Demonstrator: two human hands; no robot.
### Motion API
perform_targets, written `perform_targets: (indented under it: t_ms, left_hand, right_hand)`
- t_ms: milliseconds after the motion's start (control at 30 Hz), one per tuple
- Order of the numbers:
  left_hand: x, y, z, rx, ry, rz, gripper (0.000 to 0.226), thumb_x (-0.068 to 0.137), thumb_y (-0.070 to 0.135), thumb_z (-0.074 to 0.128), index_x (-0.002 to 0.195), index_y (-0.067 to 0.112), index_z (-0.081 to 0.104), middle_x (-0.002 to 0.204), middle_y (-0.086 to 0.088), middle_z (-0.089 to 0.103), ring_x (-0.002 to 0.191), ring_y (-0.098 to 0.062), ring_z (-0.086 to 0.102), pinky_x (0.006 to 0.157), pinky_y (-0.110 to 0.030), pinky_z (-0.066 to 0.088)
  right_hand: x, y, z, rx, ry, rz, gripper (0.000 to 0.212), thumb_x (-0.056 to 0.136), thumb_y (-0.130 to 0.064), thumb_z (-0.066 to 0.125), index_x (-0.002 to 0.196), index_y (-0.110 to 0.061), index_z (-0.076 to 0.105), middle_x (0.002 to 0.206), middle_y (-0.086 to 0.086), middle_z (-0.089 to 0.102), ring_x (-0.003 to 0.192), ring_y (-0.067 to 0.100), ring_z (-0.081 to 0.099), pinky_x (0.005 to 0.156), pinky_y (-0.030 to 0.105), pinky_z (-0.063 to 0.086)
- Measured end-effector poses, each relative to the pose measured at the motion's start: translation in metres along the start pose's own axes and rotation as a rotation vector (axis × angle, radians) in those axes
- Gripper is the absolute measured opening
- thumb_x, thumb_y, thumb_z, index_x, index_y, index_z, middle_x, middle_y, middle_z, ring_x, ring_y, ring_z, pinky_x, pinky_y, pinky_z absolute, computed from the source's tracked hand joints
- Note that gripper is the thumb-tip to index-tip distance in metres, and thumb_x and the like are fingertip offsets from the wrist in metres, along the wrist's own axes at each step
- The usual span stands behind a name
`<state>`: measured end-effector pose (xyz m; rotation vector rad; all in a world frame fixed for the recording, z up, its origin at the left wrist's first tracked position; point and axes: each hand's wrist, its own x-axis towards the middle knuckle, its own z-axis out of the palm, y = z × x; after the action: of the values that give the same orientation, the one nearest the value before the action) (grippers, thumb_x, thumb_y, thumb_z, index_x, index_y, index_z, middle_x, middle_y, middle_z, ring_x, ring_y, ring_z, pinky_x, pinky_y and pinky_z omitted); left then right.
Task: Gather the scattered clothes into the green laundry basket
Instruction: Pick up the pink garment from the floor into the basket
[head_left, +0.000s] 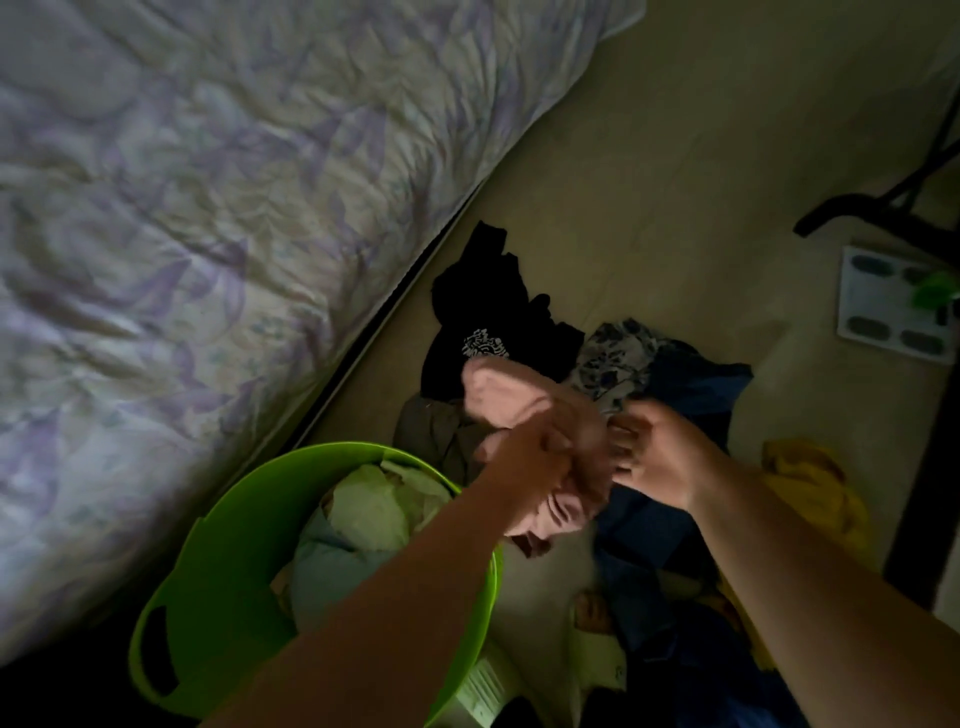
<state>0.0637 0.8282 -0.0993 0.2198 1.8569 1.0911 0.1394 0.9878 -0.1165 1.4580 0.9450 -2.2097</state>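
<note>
The green laundry basket (218, 561) stands on the floor at lower left, with pale clothes (363, 509) inside. My left hand (530, 457) is shut on a pink garment (498, 395), held up just right of the basket's rim. My right hand (660, 457) is beside it, fingers touching the same pink garment. On the floor behind lie a black printed shirt (483, 312), a patterned grey piece (618, 358), dark blue clothes (691, 395), a brown piece (431, 431) and a yellow garment (810, 483).
A bed with a floral quilt (208, 208) fills the left side, its edge running diagonally by the basket. A white bathroom scale (888, 306) lies at the right, with a black stand leg (872, 208) behind it. Bare floor (675, 156) stretches beyond the pile.
</note>
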Motion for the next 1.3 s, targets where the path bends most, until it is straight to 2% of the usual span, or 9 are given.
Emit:
perform_targets:
  t_ms: [133,200,300,500,633,733,933,1133,1300]
  left_hand:
    - [-0.023,-0.002,0.030,0.524,-0.171,0.009,0.046,0.076,0.035,0.049,0.121,0.042,0.049,0.115,-0.006,0.062,0.104,-0.029,0.060,0.089,-0.037,0.052]
    - [-0.026,-0.008,0.040,0.399,-0.273,0.005,0.057,0.076,0.030,0.056,0.132,0.032,0.047,0.121,-0.005,0.059,0.109,-0.025,0.057,0.095,-0.039,0.049]
    - [-0.025,-0.009,0.041,0.160,-0.376,-0.051,0.061,0.079,0.025,0.071,0.134,0.019,0.046,0.123,0.002,0.057,0.111,-0.016,0.055,0.093,-0.032,0.050]
    - [-0.012,0.029,0.030,-0.238,0.378,-0.166,0.031,0.090,0.038,0.061,0.110,0.019,0.047,0.096,0.004,0.058,0.082,-0.010,0.056,0.056,-0.009,0.041]
    - [-0.005,0.059,0.022,-0.243,0.167,-0.152,0.030,0.090,0.034,0.063,0.114,0.021,0.052,0.098,0.000,0.064,0.082,-0.011,0.059,0.060,-0.006,0.045]
    - [0.006,0.056,0.017,-0.318,0.140,-0.112,0.014,0.078,0.003,0.067,0.091,0.001,0.072,0.102,-0.020,0.070,0.096,-0.029,0.066,0.094,-0.038,0.053]
    - [0.001,0.054,-0.001,-0.717,0.427,-0.362,0.025,0.078,-0.007,0.052,0.060,0.008,0.060,0.060,-0.008,0.061,0.073,-0.025,0.058,0.071,-0.035,0.046]
    - [-0.020,0.069,-0.020,-0.820,0.043,-0.202,0.040,0.062,-0.003,0.046,0.102,0.002,0.050,0.092,-0.015,0.051,0.094,-0.029,0.052,0.092,-0.034,0.045]
    - [-0.030,0.099,-0.033,-0.753,0.100,-0.126,0.013,0.064,-0.003,0.040,0.058,0.003,0.050,0.066,-0.011,0.051,0.065,-0.018,0.054,0.072,-0.029,0.042]
  right_hand:
    - [0.005,-0.003,0.004,-0.209,-0.070,0.082,0.034,0.098,-0.031,0.046,0.089,-0.008,0.069,0.074,0.011,0.073,0.076,0.021,0.068,0.072,0.029,0.053]
    - [0.003,-0.003,0.006,-0.335,0.029,0.055,0.016,0.094,-0.013,0.050,0.091,-0.008,0.065,0.067,0.011,0.070,0.066,0.022,0.068,0.063,0.030,0.053]
    - [-0.002,-0.008,-0.004,-0.380,0.113,-0.097,0.032,0.089,0.005,0.046,0.107,-0.017,0.062,0.102,0.018,0.067,0.099,0.035,0.063,0.084,0.042,0.050]
    - [-0.022,-0.004,-0.011,-0.625,0.085,-0.261,0.040,0.070,0.001,0.057,0.109,-0.001,0.066,0.106,0.019,0.067,0.100,0.033,0.064,0.083,0.035,0.050]
    - [-0.032,-0.005,0.001,-0.866,0.068,-0.318,0.015,0.085,0.006,0.056,0.095,-0.002,0.064,0.087,0.010,0.068,0.088,0.024,0.066,0.073,0.022,0.054]
    - [-0.039,-0.003,0.012,-1.056,0.010,-0.389,0.010,0.090,-0.008,0.057,0.098,-0.006,0.062,0.084,-0.001,0.061,0.088,0.015,0.058,0.063,0.007,0.039]
    - [-0.041,-0.021,-0.007,-1.184,-0.214,-0.115,0.037,0.082,-0.049,0.066,0.107,-0.022,0.068,0.112,0.002,0.070,0.108,0.021,0.064,0.098,0.037,0.047]
    - [-0.009,-0.056,-0.019,-1.007,0.397,-0.838,0.032,0.088,-0.006,0.054,0.118,-0.017,0.059,0.113,0.007,0.061,0.103,0.023,0.061,0.090,0.040,0.052]
    - [-0.007,-0.076,0.010,-1.675,0.069,-1.147,0.063,0.070,-0.014,0.074,0.128,-0.031,0.054,0.139,0.006,0.049,0.126,0.031,0.048,0.101,0.043,0.043]
